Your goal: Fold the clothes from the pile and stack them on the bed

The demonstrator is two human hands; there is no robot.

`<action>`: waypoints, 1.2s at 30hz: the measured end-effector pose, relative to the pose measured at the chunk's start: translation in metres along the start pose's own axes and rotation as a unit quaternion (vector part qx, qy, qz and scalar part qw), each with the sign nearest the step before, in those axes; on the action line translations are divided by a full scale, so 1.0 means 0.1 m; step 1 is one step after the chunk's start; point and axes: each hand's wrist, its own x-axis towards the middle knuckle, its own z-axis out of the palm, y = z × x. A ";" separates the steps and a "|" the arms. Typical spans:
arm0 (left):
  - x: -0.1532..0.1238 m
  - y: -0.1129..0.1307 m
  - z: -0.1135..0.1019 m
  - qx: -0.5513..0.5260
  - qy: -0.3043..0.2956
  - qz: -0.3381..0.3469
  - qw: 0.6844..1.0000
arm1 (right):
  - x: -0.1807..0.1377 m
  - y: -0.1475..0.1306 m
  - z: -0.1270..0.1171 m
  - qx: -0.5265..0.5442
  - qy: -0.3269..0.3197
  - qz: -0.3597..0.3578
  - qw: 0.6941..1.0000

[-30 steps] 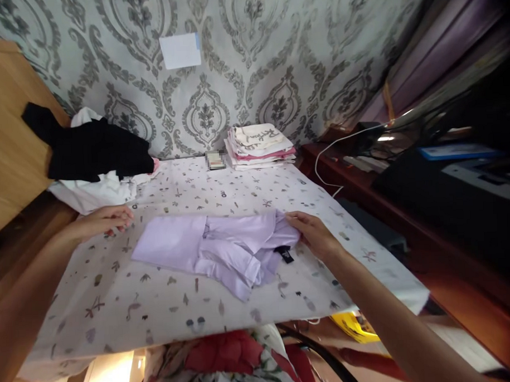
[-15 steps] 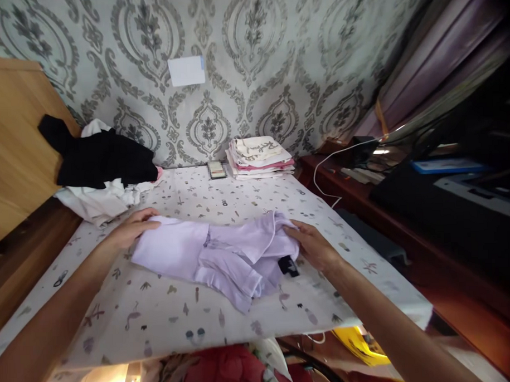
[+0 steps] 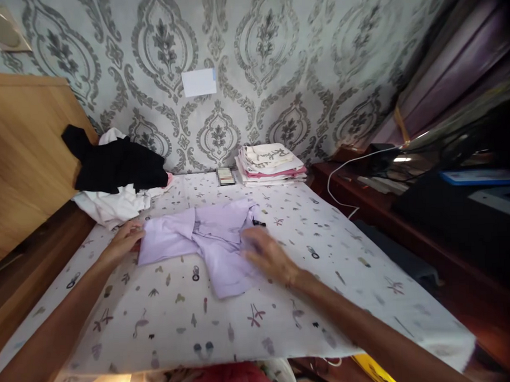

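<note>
A lavender shirt (image 3: 176, 230), partly folded, lies across the patterned white sheet (image 3: 176, 327), with one flap hanging toward me. At its left end, my left hand (image 3: 127, 240) has thumb and fingers closed on the edge. My right hand (image 3: 269, 254), blurred by motion, is over the right part of the shirt with its fingers apart. A small black patch (image 3: 259, 223) shows at the shirt's right edge, just beyond that hand.
Behind on the left is a heap of black (image 3: 120, 162) and white clothes (image 3: 117, 206) beside a wooden panel (image 3: 28, 160). A folded clothes stack (image 3: 271, 165) and a small box (image 3: 226, 176) sit near the wall. A white cable (image 3: 332, 183) runs along the right.
My right hand has let go of the shirt's right end and moved left over it. The shirt's right end has been turned inward, and the front flap has shifted left. My left hand stays at the left edge.
</note>
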 end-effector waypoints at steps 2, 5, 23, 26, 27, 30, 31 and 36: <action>-0.01 0.00 0.02 0.000 -0.028 0.001 1.000 | -0.20 -0.26 0.17 -0.071 -0.101 -0.119 0.985; -0.07 0.06 0.09 -0.011 -0.077 0.000 0.997 | -0.30 -0.45 0.32 -0.158 -0.130 -0.159 0.966; -0.22 0.23 -0.07 0.323 -0.064 0.227 0.916 | -0.24 -0.68 -0.48 0.260 -0.408 0.165 0.860; -0.36 0.40 0.30 0.380 -0.038 0.301 0.874 | 0.14 -0.27 -0.36 0.145 -0.207 0.170 0.952; -0.38 0.47 0.42 0.399 -0.032 0.318 0.859 | 0.29 -0.12 -0.32 0.055 -0.108 0.182 0.976; -0.28 0.61 0.75 0.426 -0.065 0.322 0.843 | 0.70 0.27 -0.22 -0.174 0.004 0.252 0.952; -0.22 0.64 0.83 0.426 -0.094 0.312 0.844 | 0.80 0.35 -0.19 -0.219 -0.002 0.264 0.939; 0.05 0.73 0.87 0.415 -0.192 0.280 0.844 | 0.85 0.54 -0.05 -0.280 -0.038 0.198 0.939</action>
